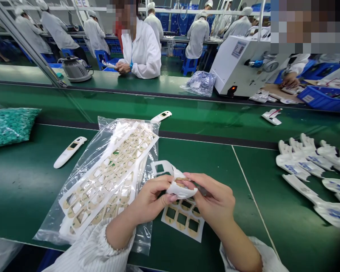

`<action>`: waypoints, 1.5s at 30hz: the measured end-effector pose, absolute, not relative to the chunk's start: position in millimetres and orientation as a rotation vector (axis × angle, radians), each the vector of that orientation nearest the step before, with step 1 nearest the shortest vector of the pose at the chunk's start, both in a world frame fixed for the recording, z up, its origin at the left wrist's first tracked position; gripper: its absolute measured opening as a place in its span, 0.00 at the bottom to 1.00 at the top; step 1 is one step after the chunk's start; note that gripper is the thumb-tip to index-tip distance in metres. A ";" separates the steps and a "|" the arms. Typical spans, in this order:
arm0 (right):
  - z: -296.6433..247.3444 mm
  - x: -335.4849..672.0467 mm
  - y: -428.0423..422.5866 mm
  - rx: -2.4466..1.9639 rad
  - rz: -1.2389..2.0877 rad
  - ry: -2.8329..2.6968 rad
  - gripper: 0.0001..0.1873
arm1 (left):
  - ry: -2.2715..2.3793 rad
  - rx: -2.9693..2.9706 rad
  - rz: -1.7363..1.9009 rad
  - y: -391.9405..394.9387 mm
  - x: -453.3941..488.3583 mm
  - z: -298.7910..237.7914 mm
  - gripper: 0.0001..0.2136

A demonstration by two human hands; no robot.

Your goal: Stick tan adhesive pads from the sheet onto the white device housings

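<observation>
Over the green bench, a white plastic housing half (183, 191) with a rectangular window at its far end is pinched in my left hand (150, 198). My right hand (217, 197) grips the housing's other side, its fingertips inside the curved shell. A small tan piece shows at those fingertips, partly hidden. Beneath both hands lies a small sheet of tan ring-shaped stickers (181, 219) with square openings. Left of it, larger sticker sheets (110, 170) rest on a clear plastic bag (70, 192).
White housing pieces (314, 158) stand in rows at the right. One finished-looking white handheld casing (70, 152) lies left, another (161, 116) beyond the bag. A bag of green parts (11, 126) sits far left. Across the conveyor (187, 122), a person (143, 49) works beside a white machine (240, 64).
</observation>
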State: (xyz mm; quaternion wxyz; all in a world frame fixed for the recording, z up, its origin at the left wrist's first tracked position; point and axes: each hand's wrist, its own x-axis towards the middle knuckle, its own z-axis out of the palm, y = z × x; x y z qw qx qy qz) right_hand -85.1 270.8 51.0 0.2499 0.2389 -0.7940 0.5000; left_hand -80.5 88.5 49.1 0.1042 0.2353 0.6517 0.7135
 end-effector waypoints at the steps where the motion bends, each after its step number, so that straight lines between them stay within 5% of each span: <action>1: 49.8 -85.6 270.5 0.637 1.346 -2.148 0.19 | 1.878 0.657 2.130 89.1 -80.4 48.0 0.08; 19: 38.0 -92.0 259.1 0.562 0.968 -1.955 0.21 | 1.500 0.166 2.406 96.8 -79.2 24.0 0.11; 29: 39.4 -97.0 268.2 0.449 1.505 -2.169 0.07 | 1.377 -0.296 2.492 106.0 -86.3 27.7 0.14; 38: 46.3 -98.8 276.5 0.540 1.434 -2.248 0.07 | 1.279 -0.360 2.530 103.5 -88.2 27.4 0.16; 45: 50.7 -104.1 290.6 0.287 1.885 -2.125 0.03 | 1.204 -0.273 2.448 95.4 -89.5 37.0 0.15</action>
